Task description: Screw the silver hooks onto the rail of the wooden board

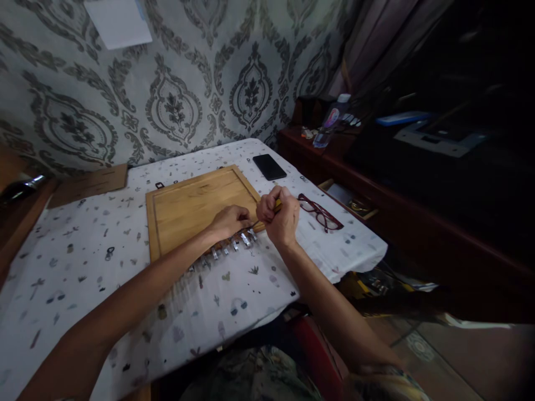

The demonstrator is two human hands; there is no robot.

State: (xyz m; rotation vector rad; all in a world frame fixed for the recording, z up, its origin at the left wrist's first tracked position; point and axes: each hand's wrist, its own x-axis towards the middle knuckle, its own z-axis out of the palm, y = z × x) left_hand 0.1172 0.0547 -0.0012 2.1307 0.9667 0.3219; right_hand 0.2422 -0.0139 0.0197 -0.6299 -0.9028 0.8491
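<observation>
A wooden board [196, 203] lies on a table covered with a patterned white cloth [83, 262]. Along the board's near edge runs a row of several small metal pieces [228, 248]. My left hand [229, 221] rests on the board's near edge just above that row, fingers curled down onto something I cannot make out. My right hand [279, 214] is closed in a fist around a slim tool with a yellow handle [277, 205]; its dark shaft points left and down toward the metal pieces.
Red-framed glasses [321, 213] lie just right of my right hand. A black phone [270, 166] sits behind the board. A dark wooden sideboard [376, 189] with a plastic bottle [330, 125] stands to the right. Cardboard [90, 184] lies at the table's back left.
</observation>
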